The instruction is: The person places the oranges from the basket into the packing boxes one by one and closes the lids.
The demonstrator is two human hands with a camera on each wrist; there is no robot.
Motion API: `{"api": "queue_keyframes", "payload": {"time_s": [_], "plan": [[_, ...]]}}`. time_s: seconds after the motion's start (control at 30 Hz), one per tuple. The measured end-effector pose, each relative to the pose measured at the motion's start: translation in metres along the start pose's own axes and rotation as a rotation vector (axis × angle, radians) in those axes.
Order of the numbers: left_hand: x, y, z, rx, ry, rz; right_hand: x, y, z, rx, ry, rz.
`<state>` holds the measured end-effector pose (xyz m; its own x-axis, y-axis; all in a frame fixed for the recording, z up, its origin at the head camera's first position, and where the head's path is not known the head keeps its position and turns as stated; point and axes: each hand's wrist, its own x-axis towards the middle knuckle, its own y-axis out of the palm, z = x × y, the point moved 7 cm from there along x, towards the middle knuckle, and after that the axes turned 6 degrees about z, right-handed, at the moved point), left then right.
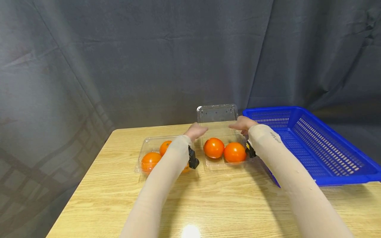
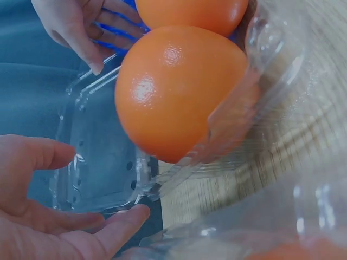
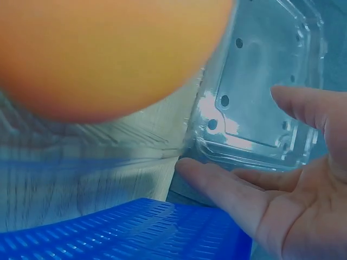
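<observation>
A clear plastic clamshell box (image 1: 215, 164) lies open with two round, glossy orange fruits in it, one on the left (image 1: 214, 148) and one on the right (image 1: 235, 152). Its lid (image 1: 218, 115) stands raised at the back, with small holes in it. My left hand (image 1: 195, 131) is at the lid's left side, thumb and fingers spread apart around nothing. At the opposite side is my right hand (image 1: 244, 124), its thumb (image 3: 301, 100) apart from the fingers. Whether either hand touches the lid I cannot tell.
Left of the box sits a second clear box (image 1: 145, 147) with several orange fruits, partly hidden by my left arm. A large blue plastic basket (image 1: 346, 181) stands at the right, under and beyond my right forearm. A dark curtain (image 1: 178, 66) hangs behind the wooden table (image 1: 98, 185).
</observation>
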<state>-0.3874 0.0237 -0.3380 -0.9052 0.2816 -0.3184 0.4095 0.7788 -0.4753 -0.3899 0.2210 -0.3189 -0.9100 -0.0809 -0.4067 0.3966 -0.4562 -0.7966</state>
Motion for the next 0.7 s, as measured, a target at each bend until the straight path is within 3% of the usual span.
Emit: {"api": "queue_keyframes", "payload": {"time_s": [0.43, 0.7], "plan": [[-0.002, -0.005, -0.004, -0.006, 0.052, -0.03, -0.004, -0.006, -0.003, 0.15, -0.041, -0.059], [-0.002, -0.009, -0.006, -0.031, 0.082, -0.061, -0.01, -0.015, 0.002, 0.141, -0.099, -0.143]]}}
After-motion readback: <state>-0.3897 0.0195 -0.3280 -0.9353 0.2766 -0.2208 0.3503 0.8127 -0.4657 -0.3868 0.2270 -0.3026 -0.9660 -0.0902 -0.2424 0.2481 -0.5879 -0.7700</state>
